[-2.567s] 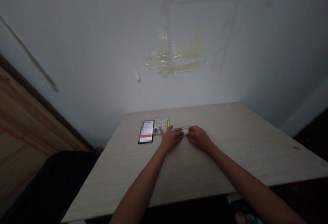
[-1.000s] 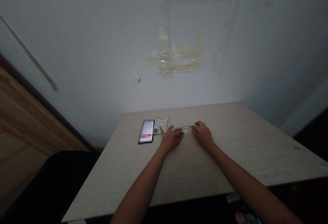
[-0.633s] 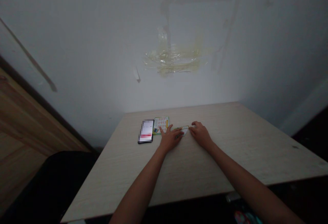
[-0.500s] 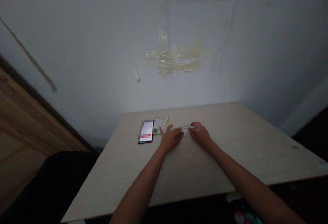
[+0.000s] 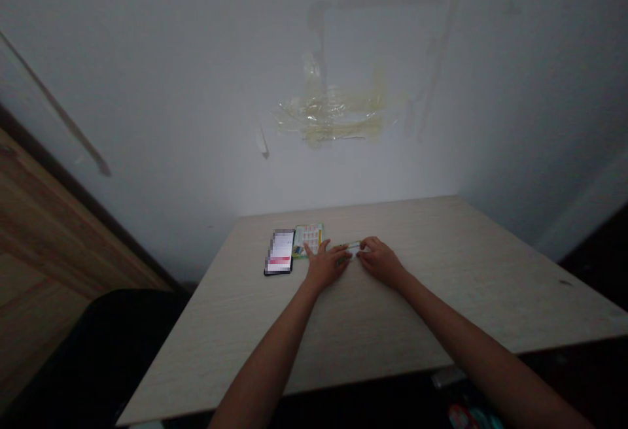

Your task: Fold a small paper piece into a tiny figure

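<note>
Spreads left hand (image 5: 324, 265) partly over a small white paper (image 5: 354, 248) lying between both hands on the pale counter (image 5: 432, 265); bunches right hand (image 5: 380, 260) at its right end (cannot tell whether pinching). Faces a dim grey wall (image 5: 171, 89) with glossy tape (image 5: 338, 115). Partly covers a printed card (image 5: 310, 236), just beside a lit phone (image 5: 281, 252), with left hand. Has wooden boards (image 5: 29, 220) far left.
</note>
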Action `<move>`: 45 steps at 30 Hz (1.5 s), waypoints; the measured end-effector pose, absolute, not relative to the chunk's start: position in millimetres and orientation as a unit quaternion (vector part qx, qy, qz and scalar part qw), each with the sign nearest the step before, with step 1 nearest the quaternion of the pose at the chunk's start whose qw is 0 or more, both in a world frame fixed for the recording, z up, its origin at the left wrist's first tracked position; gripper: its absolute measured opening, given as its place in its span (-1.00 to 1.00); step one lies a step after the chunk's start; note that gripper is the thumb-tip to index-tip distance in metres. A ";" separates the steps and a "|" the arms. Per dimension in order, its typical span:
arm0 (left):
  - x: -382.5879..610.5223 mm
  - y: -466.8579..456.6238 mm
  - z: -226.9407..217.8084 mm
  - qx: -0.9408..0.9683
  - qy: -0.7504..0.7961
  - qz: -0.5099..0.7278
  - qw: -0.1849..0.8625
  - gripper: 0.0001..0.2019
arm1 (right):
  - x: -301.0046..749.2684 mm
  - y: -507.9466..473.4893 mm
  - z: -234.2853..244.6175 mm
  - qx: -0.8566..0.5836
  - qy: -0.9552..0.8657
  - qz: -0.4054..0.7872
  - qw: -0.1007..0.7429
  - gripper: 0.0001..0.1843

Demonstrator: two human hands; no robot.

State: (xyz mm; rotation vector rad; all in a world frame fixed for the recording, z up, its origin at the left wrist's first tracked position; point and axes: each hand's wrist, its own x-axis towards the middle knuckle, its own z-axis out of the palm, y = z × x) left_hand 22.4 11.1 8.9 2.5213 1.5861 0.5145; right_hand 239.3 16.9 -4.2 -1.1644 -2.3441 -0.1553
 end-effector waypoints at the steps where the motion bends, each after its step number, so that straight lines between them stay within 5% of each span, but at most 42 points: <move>1: 22.3 11.3 8.5 0.833 0.522 0.172 0.060 -0.73 | 239.0 16.4 -4.3 -0.426 -0.865 -0.056 0.258 -0.83; 20: 21.6 13.0 6.2 0.830 0.525 0.177 0.066 -0.74 | 236.6 5.1 4.7 -0.351 -0.896 -0.028 0.269 -0.81; 29: 21.6 12.8 7.3 0.832 0.521 0.178 0.073 -0.73 | 241.2 6.3 -1.8 -0.393 -0.868 -0.007 0.303 -0.80; 45: 21.4 13.4 7.9 0.831 0.524 0.172 0.074 -0.74 | 237.5 7.8 2.4 -0.479 -0.843 -0.047 0.239 -0.80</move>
